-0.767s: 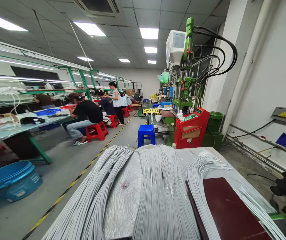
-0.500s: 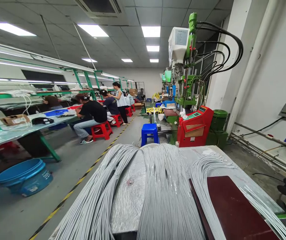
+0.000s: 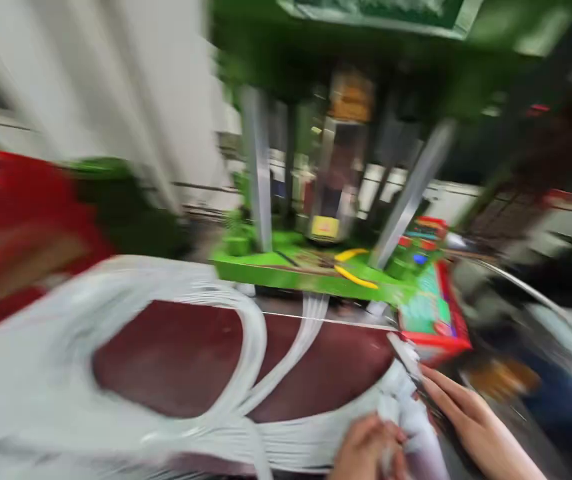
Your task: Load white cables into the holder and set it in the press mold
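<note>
head view, blurred, left hand (image 3: 366, 453) gripping white cables (image 3: 311, 443), no writing legible

Green machine bed (image 3: 286, 270) w/ steel columns (image 3: 256, 177), red control box (image 3: 433, 313) beside; maroon board (image 3: 176, 353), prob. tabletop.

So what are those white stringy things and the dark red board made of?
The white cables look like plastic-coated wire: smooth, pale and bending in loops, though blur hides detail. The dark red board looks like a flat, matt sheet, maybe laminate or rubber. Both hands, left hand and right hand, are at the cable ends.
</note>
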{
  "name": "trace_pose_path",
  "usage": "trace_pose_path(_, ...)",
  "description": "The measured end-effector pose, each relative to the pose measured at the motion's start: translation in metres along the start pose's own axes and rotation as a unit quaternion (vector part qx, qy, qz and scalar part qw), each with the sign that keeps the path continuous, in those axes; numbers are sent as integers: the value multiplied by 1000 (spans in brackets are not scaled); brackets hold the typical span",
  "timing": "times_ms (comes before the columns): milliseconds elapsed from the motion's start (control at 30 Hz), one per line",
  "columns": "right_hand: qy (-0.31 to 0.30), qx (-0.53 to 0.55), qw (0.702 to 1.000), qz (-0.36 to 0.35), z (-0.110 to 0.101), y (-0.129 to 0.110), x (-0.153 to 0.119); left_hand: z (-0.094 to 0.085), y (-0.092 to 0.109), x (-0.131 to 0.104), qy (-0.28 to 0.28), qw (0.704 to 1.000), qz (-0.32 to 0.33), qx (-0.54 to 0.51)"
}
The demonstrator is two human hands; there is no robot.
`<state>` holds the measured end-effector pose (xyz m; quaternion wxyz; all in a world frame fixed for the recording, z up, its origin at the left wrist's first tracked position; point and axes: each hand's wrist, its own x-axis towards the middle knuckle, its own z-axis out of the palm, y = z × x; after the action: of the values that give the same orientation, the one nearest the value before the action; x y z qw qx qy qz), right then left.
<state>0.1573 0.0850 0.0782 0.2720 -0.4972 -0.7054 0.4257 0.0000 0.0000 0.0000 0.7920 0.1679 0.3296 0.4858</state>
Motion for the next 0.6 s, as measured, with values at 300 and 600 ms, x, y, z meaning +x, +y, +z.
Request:
trace_pose_path(300,4,160,986,46,-14,10,-47,29,-14,4,-49,982,-46,176)
trace_pose_path(600,-26,254,965,58,-10,19,-46,37,-17,-3,-62,968,-113,216)
